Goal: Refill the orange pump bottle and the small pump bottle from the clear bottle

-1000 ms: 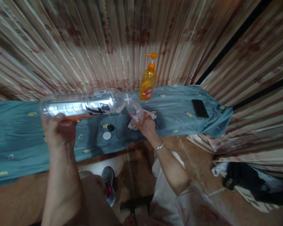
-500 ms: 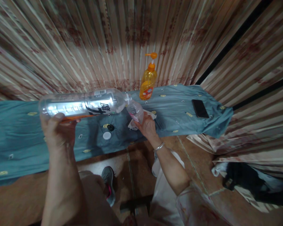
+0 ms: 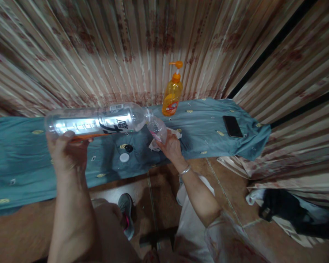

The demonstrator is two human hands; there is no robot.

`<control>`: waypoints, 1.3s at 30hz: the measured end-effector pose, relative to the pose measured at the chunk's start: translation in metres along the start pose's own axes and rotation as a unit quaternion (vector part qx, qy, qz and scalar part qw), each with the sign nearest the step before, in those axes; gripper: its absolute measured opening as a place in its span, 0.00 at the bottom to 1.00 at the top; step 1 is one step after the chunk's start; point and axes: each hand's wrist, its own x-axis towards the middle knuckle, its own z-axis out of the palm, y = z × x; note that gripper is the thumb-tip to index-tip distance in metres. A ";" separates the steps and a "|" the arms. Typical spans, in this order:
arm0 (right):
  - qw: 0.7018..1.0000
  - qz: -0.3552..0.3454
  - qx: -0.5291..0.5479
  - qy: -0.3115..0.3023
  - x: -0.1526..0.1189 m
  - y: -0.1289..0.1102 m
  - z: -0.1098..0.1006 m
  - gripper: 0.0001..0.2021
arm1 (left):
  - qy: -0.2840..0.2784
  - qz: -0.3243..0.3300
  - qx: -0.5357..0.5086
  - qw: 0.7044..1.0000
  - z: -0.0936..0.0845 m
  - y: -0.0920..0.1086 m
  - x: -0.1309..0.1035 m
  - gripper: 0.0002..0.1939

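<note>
My left hand (image 3: 70, 149) is closed round the lower part of a large clear plastic bottle (image 3: 98, 122) with a silvery label. The bottle lies nearly level in the air, its neck pointing right. A smaller clear plastic bottle (image 3: 157, 129) with pink marks is gripped by my right hand (image 3: 171, 144). It leans toward the large bottle, and the two mouths meet or nearly meet. Whether liquid passes between them I cannot make out. A crumpled white cloth or tissue (image 3: 155, 145) shows around my right hand; whether I hold it is unclear.
An orange pump bottle (image 3: 172, 96) stands at the back of the teal-covered table (image 3: 203, 135). A white cap (image 3: 124, 157) and a small black cap-like object (image 3: 128, 148) lie near the front. A black phone (image 3: 232, 126) rests at right. Pleated curtains (image 3: 142, 47) hang behind.
</note>
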 end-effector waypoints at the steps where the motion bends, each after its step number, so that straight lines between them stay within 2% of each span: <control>1: 1.000 0.002 -0.002 -0.003 0.000 -0.001 -0.001 0.29 | 0.000 -0.002 0.002 1.000 0.001 0.000 0.000 0.40; 9: 1.000 -0.002 0.002 0.004 0.000 0.000 -0.001 0.28 | 0.001 0.003 0.012 1.000 0.005 0.003 -0.001 0.41; 23: 1.000 -0.013 0.022 0.017 0.000 0.003 0.004 0.25 | 0.002 0.004 -0.006 1.000 0.002 0.001 0.000 0.43; 32: 0.999 -0.017 0.017 0.026 0.000 0.003 0.006 0.26 | -0.006 0.004 0.005 1.000 0.003 0.002 -0.001 0.42; 39: 1.000 -0.002 0.008 0.010 -0.001 0.001 0.002 0.29 | -0.001 0.003 0.001 1.000 0.003 0.002 -0.001 0.40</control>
